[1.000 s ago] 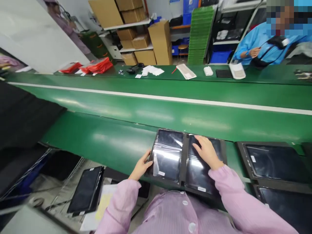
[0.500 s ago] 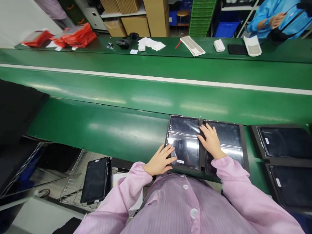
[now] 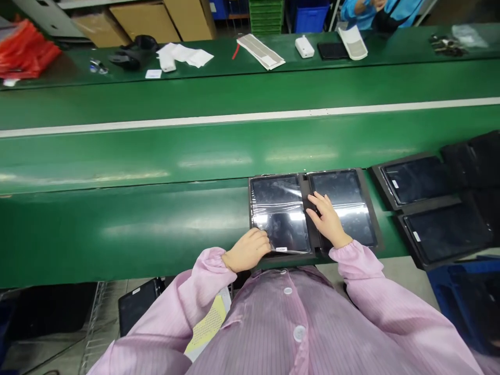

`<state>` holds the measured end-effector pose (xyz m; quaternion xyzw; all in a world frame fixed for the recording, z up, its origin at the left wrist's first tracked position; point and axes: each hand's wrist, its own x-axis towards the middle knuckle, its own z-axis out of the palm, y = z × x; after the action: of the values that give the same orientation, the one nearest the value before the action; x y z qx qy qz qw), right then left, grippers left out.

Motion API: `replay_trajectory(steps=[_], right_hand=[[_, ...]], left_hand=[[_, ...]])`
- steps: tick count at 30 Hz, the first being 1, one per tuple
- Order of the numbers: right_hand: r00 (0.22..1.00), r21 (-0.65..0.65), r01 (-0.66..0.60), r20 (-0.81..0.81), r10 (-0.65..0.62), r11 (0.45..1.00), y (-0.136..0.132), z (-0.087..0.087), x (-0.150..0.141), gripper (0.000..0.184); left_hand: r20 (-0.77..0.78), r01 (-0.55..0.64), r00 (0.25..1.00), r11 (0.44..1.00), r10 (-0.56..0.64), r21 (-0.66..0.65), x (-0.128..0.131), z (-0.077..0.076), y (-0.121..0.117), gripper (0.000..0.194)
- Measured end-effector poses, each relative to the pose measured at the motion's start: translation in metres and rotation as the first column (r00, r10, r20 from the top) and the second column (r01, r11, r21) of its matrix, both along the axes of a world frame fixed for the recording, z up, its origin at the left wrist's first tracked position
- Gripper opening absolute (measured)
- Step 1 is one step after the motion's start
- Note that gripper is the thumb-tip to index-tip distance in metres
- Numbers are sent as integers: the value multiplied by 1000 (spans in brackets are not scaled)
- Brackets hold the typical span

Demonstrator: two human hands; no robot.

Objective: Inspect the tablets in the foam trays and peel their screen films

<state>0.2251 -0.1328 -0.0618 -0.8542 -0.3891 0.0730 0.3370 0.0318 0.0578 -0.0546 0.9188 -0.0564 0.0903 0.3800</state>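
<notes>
Side by side on the green bench lie two dark tablets in black foam-like frames, the left tablet (image 3: 279, 213) and the right tablet (image 3: 347, 200). A glossy clear film covers the left one, which has a small white label near its lower edge. My left hand (image 3: 248, 250) is closed at that tablet's lower left corner, its fingers bent together over the edge; the thumb is hidden. With fingers apart, my right hand (image 3: 328, 221) rests over the left side of the right tablet, fingertips by the black strip between the two. Nothing is held in it.
To the right, more framed tablets (image 3: 447, 229) lie near dark padding. Beyond the white strip (image 3: 219, 120), a far ledge bears orange-red bags (image 3: 25, 52), papers (image 3: 185, 54), a white device (image 3: 304, 47) and a black slab (image 3: 333, 50). A person in blue (image 3: 406, 10) is behind it.
My left hand has gone from spread fingers on the film to fingers curled at the tablet's corner. My right hand stays spread near the same spot. The view has turned rightward.
</notes>
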Motion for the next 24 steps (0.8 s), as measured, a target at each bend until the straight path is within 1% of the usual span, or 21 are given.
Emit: replay_trajectory(steps=[2, 3, 4, 5, 6, 8, 9, 10, 11, 12, 13, 14, 15, 16, 17, 18, 19, 20, 21, 22, 24], right_hand=[[992, 52, 78, -102, -72, 996, -4, 6, -5, 35], [979, 85, 135, -166, -120, 987, -6, 9, -8, 35], [957, 122, 201, -236, -169, 972, -9, 11, -11, 35], [926, 159, 274, -311, -215, 949, -11, 13, -14, 35], [888, 194, 345, -384, -252, 918, -12, 14, -17, 35], [804, 234, 461, -520, -291, 856, -13, 17, -23, 36], [763, 238, 495, -580, -287, 836, -12, 18, -26, 37], [722, 235, 513, -638, -267, 826, -9, 20, -29, 38], [680, 231, 518, -696, -232, 824, -6, 22, -31, 39], [631, 224, 514, -753, -188, 828, -1, 24, -32, 40], [573, 210, 508, -806, -145, 835, 5, 27, -32, 40], [512, 187, 501, -851, -115, 845, 11, 29, -31, 38], [458, 145, 493, -882, -114, 858, 18, 32, -29, 36], [420, 89, 479, -897, -139, 873, 25, 35, -27, 34], [403, 28, 462, -897, -181, 886, 31, 37, -24, 32], [406, -28, 443, -885, -229, 896, 37, 38, -22, 32], [422, -73, 425, -866, -269, 902, 42, 40, -19, 33], [443, -101, 410, -847, -294, 907, 46, 40, -17, 37], [469, -114, 392, -829, -305, 913, 50, 41, -16, 44], [502, -118, 373, -809, -307, 920, 53, 41, -15, 49], [579, -130, 337, -752, -314, 932, 58, 41, -14, 51]], left_hand=[[55, -266, 959, 952, 277, -149, 6, -2, 12, 20], [68, -389, 910, 898, 410, -206, 8, -3, 21, 19], [64, -493, 846, 822, 530, -287, 8, -3, 30, 20], [28, -568, 776, 716, 631, -406, 8, -2, 40, 19], [-54, -615, 699, 560, 713, -555, 7, 0, 48, 18], [-284, -600, 592, 176, 755, -780, 3, 5, 60, 18], [-367, -562, 585, 35, 723, -827, -1, 9, 62, 18], [-402, -531, 600, -31, 692, -847, -4, 13, 61, 17], [-403, -508, 618, -48, 675, -860, -7, 16, 57, 16], [-382, -492, 639, -27, 668, -870, -10, 19, 51, 16], [-351, -485, 666, 25, 658, -874, -12, 20, 45, 17], [-326, -494, 703, 106, 632, -863, -13, 21, 37, 18], [-315, -517, 745, 210, 588, -830, -14, 21, 30, 20], [-320, -537, 792, 344, 519, -770, -15, 20, 23, 21], [-335, -530, 839, 504, 429, -681, -15, 19, 16, 21], [-350, -477, 877, 671, 328, -567, -16, 17, 10, 20], [-357, -378, 906, 816, 228, -436, -17, 16, 4, 20], [-348, -262, 925, 919, 152, -295, -18, 14, -2, 21], [-324, -155, 941, 977, 100, -149, -19, 13, -8, 24], [-291, -81, 954, 997, 75, -9, -21, 12, -14, 28], [-228, -41, 969, 975, 92, 220, -26, 11, -27, 32]])
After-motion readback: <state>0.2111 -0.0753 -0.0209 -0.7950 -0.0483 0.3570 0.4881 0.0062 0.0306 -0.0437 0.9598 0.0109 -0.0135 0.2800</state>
